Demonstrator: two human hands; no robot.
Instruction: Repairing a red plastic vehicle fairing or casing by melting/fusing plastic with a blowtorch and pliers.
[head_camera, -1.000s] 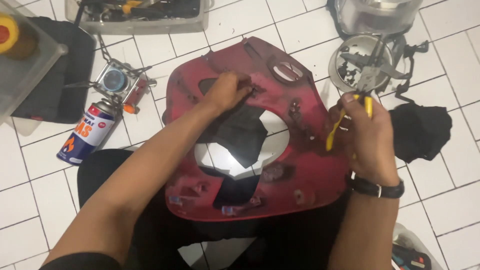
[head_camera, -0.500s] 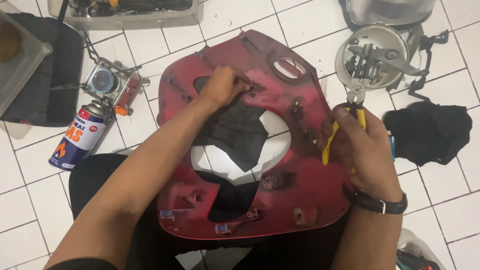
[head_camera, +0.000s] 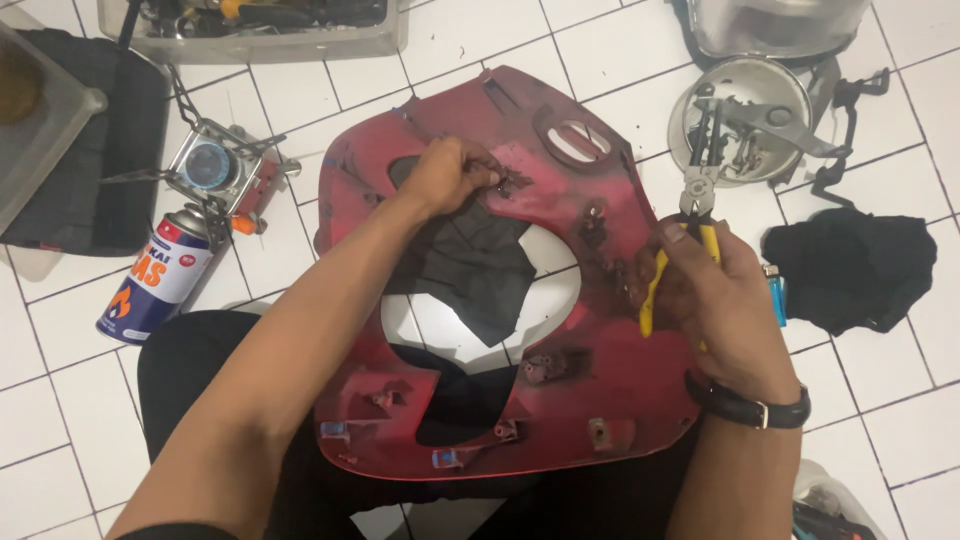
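On the person's lap lies a big red plastic panel (head_camera: 520, 300), with its rough inner side up. It rests over the knees, above the white tiled floor (head_camera: 60, 400). The left hand (head_camera: 450, 175) is curled shut and pinches a small spot near the top edge of the big hole in the panel. The right hand (head_camera: 715, 300) is closed around yellow-handled pliers (head_camera: 675, 245), and the metal tips point up and away, not touching the panel.

To do this bit well, I think the left hand should hold its spot firm so the panel cannot wobble. The pliers should come in slowly and grip only the small part, because thin plastic can crack.

Just beside the right hand lie a small blue lighter (head_camera: 777, 292) and a black cloth (head_camera: 860, 265). Above them sits a round metal lamp bowl (head_camera: 745, 120) with clips inside. Left of the panel, a gas can (head_camera: 158, 280) lies on its side with a little burner (head_camera: 215, 165) at its top. A dark mat (head_camera: 100, 170) lies beyond that, and a clear box of tools (head_camera: 260, 25) sits along the top.
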